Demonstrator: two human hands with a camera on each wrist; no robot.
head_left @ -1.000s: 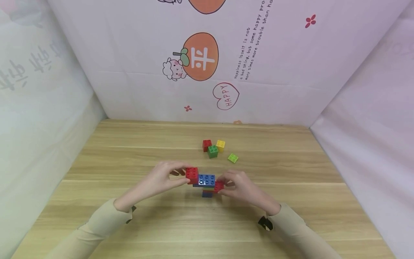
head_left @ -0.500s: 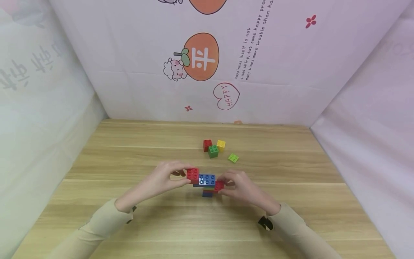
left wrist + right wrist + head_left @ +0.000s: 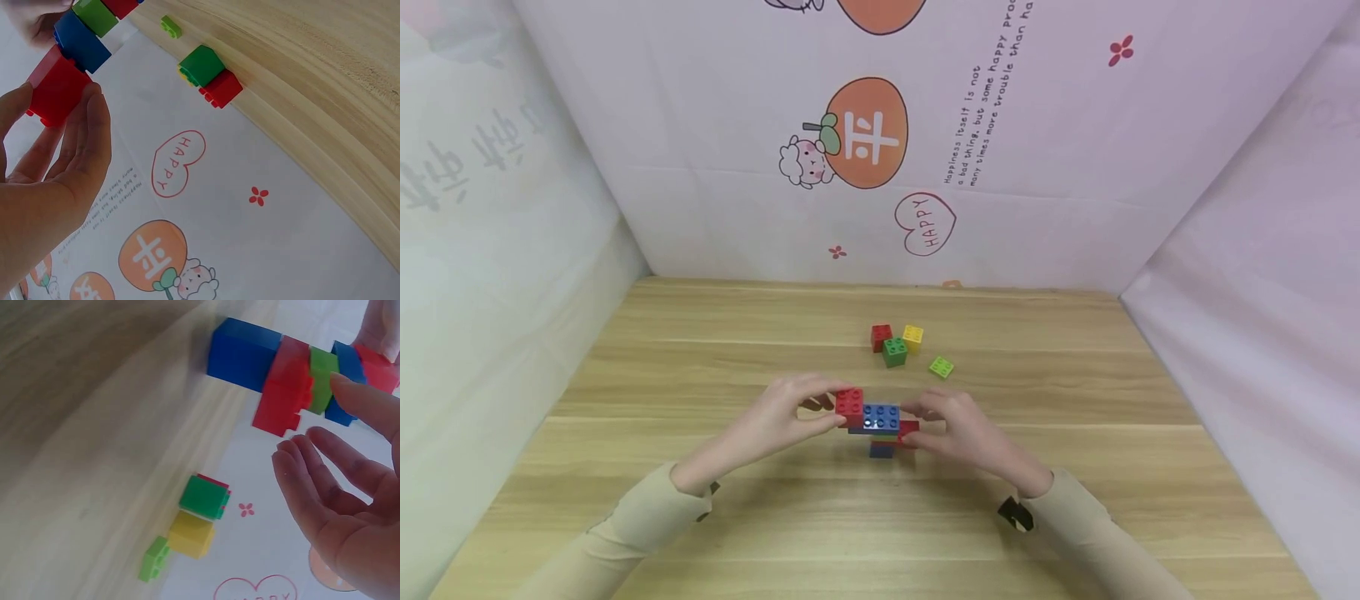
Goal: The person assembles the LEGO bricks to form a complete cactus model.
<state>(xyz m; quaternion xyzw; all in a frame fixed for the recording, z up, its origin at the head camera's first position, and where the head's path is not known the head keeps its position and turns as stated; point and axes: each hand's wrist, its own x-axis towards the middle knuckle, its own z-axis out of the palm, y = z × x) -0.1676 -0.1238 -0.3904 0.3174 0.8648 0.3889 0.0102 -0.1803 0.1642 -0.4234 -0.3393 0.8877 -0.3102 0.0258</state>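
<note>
At the table's middle stands a stack of toy building bricks: a blue brick (image 3: 882, 451) at the bottom, a longer red brick (image 3: 278, 403) jutting out to the right, a lime green brick (image 3: 322, 378), then a wide blue brick (image 3: 881, 418). My left hand (image 3: 786, 410) pinches a square red brick (image 3: 848, 407) between thumb and fingers, at the wide blue brick's left end; whether its studs are fully pressed in cannot be told. Beside the stack's right side, my right hand (image 3: 958, 431) has loosely bent fingers, apart from the longer red brick in the right wrist view.
Behind the stack lie a red brick (image 3: 881, 337), a green brick (image 3: 894, 352), a yellow brick (image 3: 913, 337) and a thin lime green brick (image 3: 941, 367). A printed white cloth (image 3: 737, 225) closes off the wooden table (image 3: 715, 333) at the back and sides.
My left hand and its square red brick have shifted slightly right. My right fingers have loosened from the longer red brick, which now shows more. The stack stays in place.
</note>
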